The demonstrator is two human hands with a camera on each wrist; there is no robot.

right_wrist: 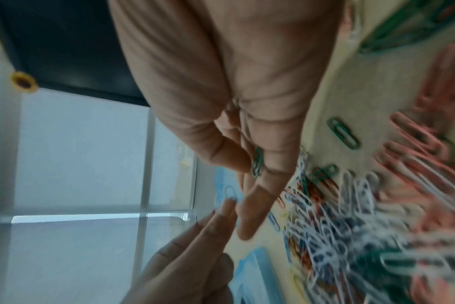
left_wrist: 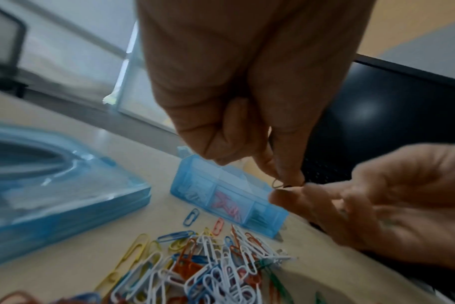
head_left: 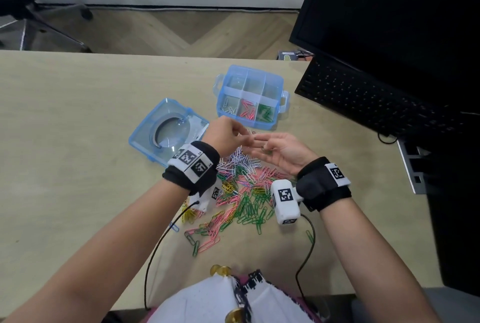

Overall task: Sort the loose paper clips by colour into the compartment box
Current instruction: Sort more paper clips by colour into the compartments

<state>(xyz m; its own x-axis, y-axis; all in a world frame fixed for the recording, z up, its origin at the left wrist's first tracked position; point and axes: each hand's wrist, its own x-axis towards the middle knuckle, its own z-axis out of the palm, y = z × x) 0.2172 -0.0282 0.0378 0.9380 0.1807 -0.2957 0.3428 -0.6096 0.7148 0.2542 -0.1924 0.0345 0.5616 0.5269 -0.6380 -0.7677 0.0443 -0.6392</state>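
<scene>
The blue compartment box point(head_left: 281, 104) stands open at the back of the desk; its front row holds white, pink and green clips, each in its own cell. A mixed pile of loose paper clips point(head_left: 241, 187) lies under my wrists. My right hand point(head_left: 258, 144) is palm up above the pile with fingers relaxed, and a green clip point(right_wrist: 257, 164) lies on it. My left hand point(head_left: 246, 138) meets the right fingertips and pinches a small pale clip point(left_wrist: 281, 184) between thumb and finger. It looks white in the right wrist view.
The box's blue lid point(head_left: 168, 130) lies flat left of the box. A black keyboard point(head_left: 363, 94) and monitor point(head_left: 389, 11) fill the right side. An office chair point(head_left: 39, 11) stands beyond the desk's far edge. Thin cables point(head_left: 155, 244) trail from both wrists.
</scene>
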